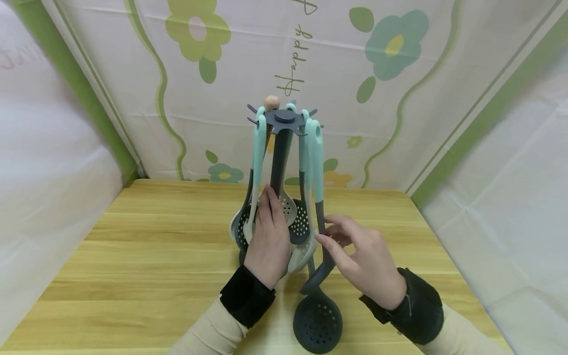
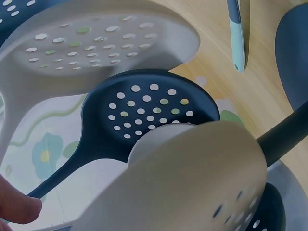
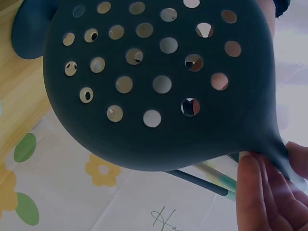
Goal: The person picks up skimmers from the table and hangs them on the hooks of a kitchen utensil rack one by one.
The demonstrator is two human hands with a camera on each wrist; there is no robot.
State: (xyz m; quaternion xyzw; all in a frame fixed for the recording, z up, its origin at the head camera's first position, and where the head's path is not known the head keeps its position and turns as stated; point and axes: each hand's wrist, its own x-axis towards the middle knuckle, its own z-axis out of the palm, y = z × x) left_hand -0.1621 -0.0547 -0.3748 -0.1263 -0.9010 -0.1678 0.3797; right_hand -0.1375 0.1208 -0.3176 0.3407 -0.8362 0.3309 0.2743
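A dark utensil stand (image 1: 284, 117) rises from the table, with mint-handled kitchen tools hung round its top. On its right side hangs a dark skimmer (image 3: 144, 57); my right hand (image 1: 366, 259) pinches its neck between thumb and fingers, just at the bowl. My left hand (image 1: 269, 241) lies against the lower pole (image 1: 279, 158), among the hanging tools, fingers pointing up. A fingertip overlaps the thin handle of a dark slotted spoon (image 2: 149, 103) in the left wrist view. I cannot tell whether the left hand grips anything, as its palm side is hidden.
A second dark skimmer (image 1: 317, 323) is close to the front of the wooden table (image 1: 146, 276), below the stand. Pale grey tools, one a spoon (image 1: 301, 255), crowd the stand's lower part. Behind hangs a flower-printed cloth (image 1: 333, 88), with white cloth at both sides.
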